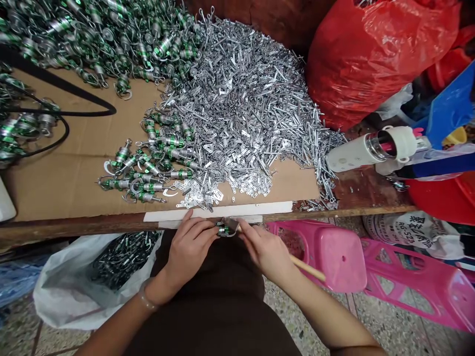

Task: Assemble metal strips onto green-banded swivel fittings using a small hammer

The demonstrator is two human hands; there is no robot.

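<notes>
A small metal fitting with a green band (pixel 223 230) is pinched in the left hand (pixel 187 249), just past the desk's near edge. On my feed, the left hand's fingers (pixel 208 236) are curled closed around it. The right hand (pixel 265 252) is closed around a small hammer (pixel 308 268), whose smooth, pale wooden handle runs out toward 4 o'clock. Its flat grey metal head touches the fitting.

At 12 o'clock, a glittering heap of silver metal strips and pins (pixel 237 123) spills across a brown cardboard sheet (pixel 74 158). Finished fittings with curved hooks (pixel 148 168) lie at its lower left edge, and more fill a large heap (pixel 92 39) at 11 o'clock. A white strip (pixel 218 211) runs along the wooden desk (pixel 74 226).

At 8 o'clock, a white plastic bag (pixel 63 291) holds dark fittings. A glossy red bag (pixel 371 59) bulges at 1 o'clock, a white flask (pixel 371 148) lies at 2, and a pink plastic stool (pixel 334 262) sits at 3. A woven sack (pixel 393 230) at 3 o'clock has printing that seems to read "RG-S23".
</notes>
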